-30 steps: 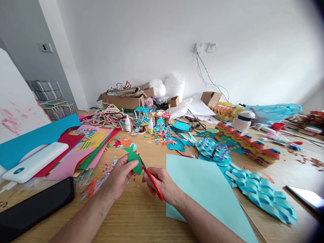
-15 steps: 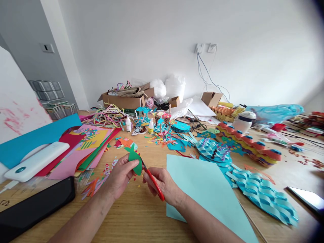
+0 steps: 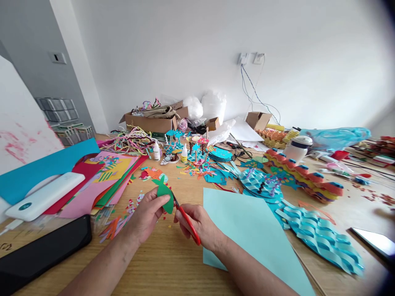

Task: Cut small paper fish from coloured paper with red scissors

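My left hand [image 3: 145,218] pinches a green paper cut-out [image 3: 164,193] by its lower left edge and holds it upright above the wooden table [image 3: 166,263]. My right hand [image 3: 200,225] grips red-handled scissors [image 3: 186,219]. Their blades point up and left and meet the green paper's right edge. A light blue sheet of paper [image 3: 247,230] lies flat just right of my right hand, partly under my forearm.
Stacked coloured paper [image 3: 101,181] and a white device [image 3: 43,196] lie at left, with a black phone [image 3: 40,250] in front. Paper scraps [image 3: 120,220], glue bottles [image 3: 183,154], cardboard boxes [image 3: 151,121] and woven blue paper crafts [image 3: 317,234] crowd the far and right side.
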`<action>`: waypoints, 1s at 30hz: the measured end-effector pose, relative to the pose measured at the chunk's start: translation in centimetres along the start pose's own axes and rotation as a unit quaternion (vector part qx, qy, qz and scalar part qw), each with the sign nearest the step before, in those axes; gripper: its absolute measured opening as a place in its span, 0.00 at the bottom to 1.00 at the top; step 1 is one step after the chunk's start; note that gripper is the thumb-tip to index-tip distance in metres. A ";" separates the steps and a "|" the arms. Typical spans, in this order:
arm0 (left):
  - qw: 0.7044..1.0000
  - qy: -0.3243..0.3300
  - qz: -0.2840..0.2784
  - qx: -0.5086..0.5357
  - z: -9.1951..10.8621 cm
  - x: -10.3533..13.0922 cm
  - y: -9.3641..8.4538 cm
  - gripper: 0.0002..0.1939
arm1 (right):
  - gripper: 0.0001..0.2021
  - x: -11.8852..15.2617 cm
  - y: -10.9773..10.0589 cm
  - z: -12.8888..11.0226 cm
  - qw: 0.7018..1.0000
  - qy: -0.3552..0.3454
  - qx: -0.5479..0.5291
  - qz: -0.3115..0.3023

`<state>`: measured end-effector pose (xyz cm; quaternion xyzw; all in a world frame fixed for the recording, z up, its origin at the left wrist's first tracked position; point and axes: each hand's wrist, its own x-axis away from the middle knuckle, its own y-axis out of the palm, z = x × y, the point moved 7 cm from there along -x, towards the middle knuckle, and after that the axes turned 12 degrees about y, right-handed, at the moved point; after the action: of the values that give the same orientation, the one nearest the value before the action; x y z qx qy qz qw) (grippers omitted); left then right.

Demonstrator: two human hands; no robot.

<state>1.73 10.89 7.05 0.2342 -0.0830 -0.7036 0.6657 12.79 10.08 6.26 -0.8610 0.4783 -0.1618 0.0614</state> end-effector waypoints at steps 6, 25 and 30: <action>1.000 0.000 0.002 -0.001 0.0 0.0 0.1 0.04 | 0.22 0.0 0.0 0.0 1.000 -0.006 0.000 -0.001; 1.000 -0.002 0.007 -0.001 0.0 0.1 0.1 0.05 | 0.21 0.0 0.1 -0.1 1.000 0.004 -0.014 -0.004; 1.000 -0.003 0.001 0.005 0.1 0.1 0.2 0.04 | 0.21 -0.1 0.1 0.2 1.000 0.004 -0.018 -0.005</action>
<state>1.82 10.73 7.18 0.2354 -0.0881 -0.7031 0.6652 12.72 10.16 6.03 -0.8635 0.4774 -0.1569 0.0433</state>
